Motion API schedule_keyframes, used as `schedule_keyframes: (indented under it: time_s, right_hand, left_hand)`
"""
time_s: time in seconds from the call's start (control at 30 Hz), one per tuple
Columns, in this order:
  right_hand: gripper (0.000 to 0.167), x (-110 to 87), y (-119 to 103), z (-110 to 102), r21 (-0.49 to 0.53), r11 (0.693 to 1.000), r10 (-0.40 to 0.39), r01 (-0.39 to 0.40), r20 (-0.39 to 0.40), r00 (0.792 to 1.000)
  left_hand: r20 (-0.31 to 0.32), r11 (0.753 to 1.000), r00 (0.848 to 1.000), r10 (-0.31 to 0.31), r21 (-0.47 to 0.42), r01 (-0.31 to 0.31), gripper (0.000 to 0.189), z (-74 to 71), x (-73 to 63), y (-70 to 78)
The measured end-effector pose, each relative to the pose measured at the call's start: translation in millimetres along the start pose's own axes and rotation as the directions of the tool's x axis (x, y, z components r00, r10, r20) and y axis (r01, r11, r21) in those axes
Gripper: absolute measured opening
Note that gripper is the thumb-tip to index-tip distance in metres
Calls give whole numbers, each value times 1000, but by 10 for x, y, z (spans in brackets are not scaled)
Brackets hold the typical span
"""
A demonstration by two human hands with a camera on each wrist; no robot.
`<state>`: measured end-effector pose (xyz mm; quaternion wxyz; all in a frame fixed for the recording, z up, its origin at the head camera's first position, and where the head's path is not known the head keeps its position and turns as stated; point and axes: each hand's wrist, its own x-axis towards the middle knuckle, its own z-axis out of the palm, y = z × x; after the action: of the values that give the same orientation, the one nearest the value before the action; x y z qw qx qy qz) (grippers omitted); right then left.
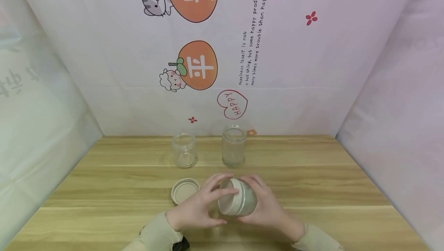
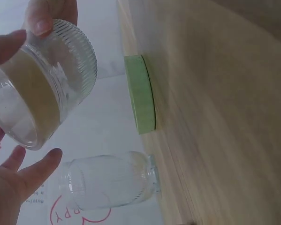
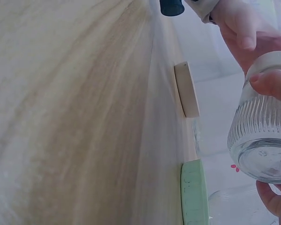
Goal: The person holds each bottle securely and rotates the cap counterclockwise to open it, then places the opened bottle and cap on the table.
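My right hand (image 1: 265, 208) grips a ribbed glass jar (image 1: 249, 201) around its body, tilted with its pale-banded end toward the left. The pale lid-like band (image 2: 32, 89) circles that end. My left hand (image 1: 194, 206) is spread around the banded end, index fingertip over the band and thumb apart from the glass below. A beige lid (image 1: 185, 191) lies on the table beside the left hand. Below the held jar, a green lid (image 2: 141, 96) rests on the table, mostly hidden in the head view.
Two clear glass jars stand at the back: a shorter jar (image 1: 185, 154) on the left and a taller jar (image 1: 234, 149) on the right. A printed cloth (image 1: 295, 69) hangs behind the wooden table (image 1: 312, 189), with pale cloth at both sides.
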<state>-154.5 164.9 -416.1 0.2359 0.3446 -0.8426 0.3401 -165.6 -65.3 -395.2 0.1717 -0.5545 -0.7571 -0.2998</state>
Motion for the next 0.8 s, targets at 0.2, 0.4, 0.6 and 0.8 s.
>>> schedule_keyframes:
  time_s: [0.2,0.4,0.6,0.8]
  right_hand:
    - [92,-29,-9,-2,37,999,3,-4,22,1000]
    - [92,-54,-8,-4,39,999,27,-29,39,999]
    - [92,-56,12,-5,33,999,18,-19,40,999]
    - [92,-34,27,-17,31,999,25,-26,29,999]
  left_hand:
    - [-2,999,999,35,-6,-35,81,4,15,-16]
    - [-9,999,1000,16,-27,-17,78,19,21,-32]
    - [0,990,993,-119,-71,119,75,18,4,-4]
    - [-43,988,991,-127,-95,123,75,11,10,-29]
